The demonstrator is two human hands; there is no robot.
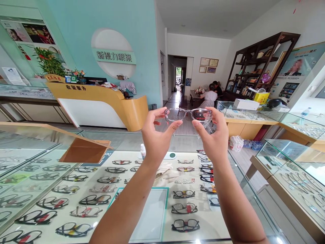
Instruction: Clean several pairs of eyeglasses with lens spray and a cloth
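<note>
A pair of clear-framed glasses is raised in front of me at mid-view, above a glass display case. My left hand pinches its left end between thumb and fingers. At the other end, my right hand grips the frame the same way. Red lettering marks the right lens, and a crumpled clear plastic piece hangs beside it. Below my hands, rows of glasses lie in the case, around a white cloth and a white tray with a teal edge.
A small white bottle stands near the case's far side. A wooden-edged box or panel is at left. Beyond are a yellow counter, another glass case at right, and two seated people far back.
</note>
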